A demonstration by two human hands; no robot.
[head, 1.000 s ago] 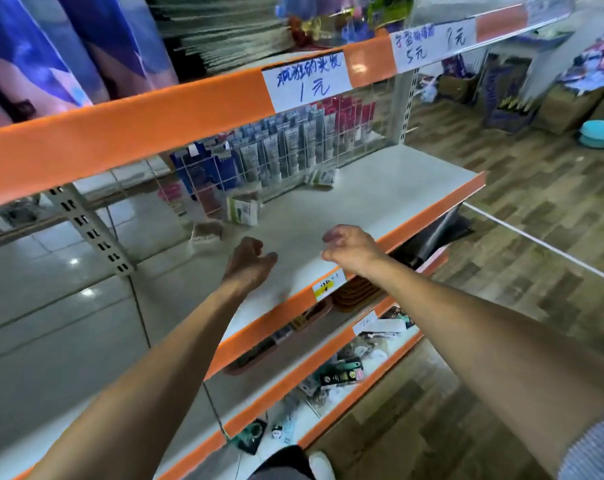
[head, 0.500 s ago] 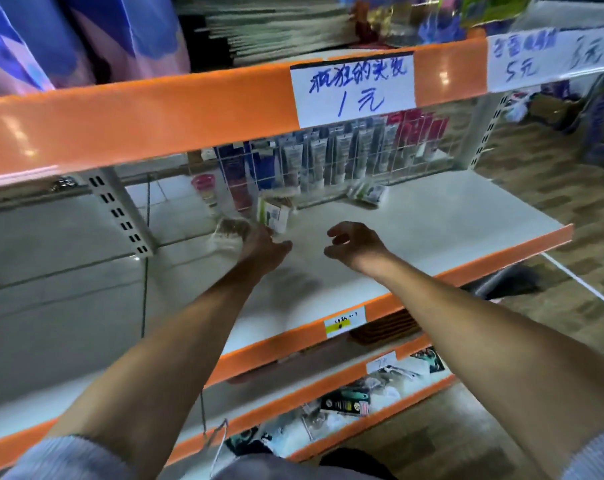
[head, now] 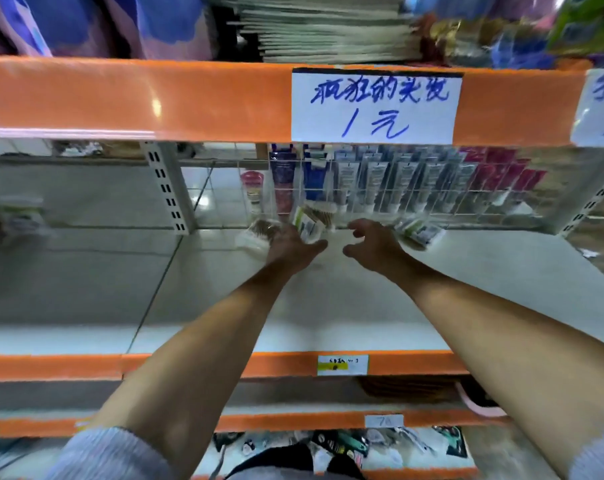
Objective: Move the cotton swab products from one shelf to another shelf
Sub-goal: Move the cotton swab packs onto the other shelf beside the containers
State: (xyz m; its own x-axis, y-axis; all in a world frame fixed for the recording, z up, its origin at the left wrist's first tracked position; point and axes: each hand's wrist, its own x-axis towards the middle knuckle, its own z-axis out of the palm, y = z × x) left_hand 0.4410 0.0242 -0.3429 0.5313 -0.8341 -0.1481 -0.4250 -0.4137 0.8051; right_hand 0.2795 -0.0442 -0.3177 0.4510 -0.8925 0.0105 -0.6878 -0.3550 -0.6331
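Reaching into shelf: both bare arms stretch over the white middle shelf (head: 345,306) toward its back, where the cotton swab packs lie in front of a wire rack (head: 432,202).
Left pack: a clear bag of cotton swabs (head: 259,233), brown sticks showing through the plastic, lies flat on the shelf just left of the left hand; motion blur hides any print.
Left hand: the left hand (head: 290,245) lies over the shelf with its thumb spread to the right; its fingers reach under or against the middle pack, but whether they close on it I cannot tell.
Middle pack: a second cotton swab pack (head: 312,221) stands tilted above the left hand, with a white and green label card in front and wooden sticks with white tips behind; the card's print is too blurred to read.
Right hand: the right hand (head: 371,242) hovers beside it, its grip loose, fingers curved and spread, holding nothing.
Right pack: a third small pack (head: 420,230) with a green and white label lies flat just right of the right hand, touching neither hand.
Behind the rack: upright tubes (head: 390,181) in blue, grey and red stand in a row.
Writing: a white sign (head: 376,107) on the orange upper rail carries blue handwritten Chinese characters and "1元"; a small white and yellow tag (head: 342,364) on the lower rail is unreadable.
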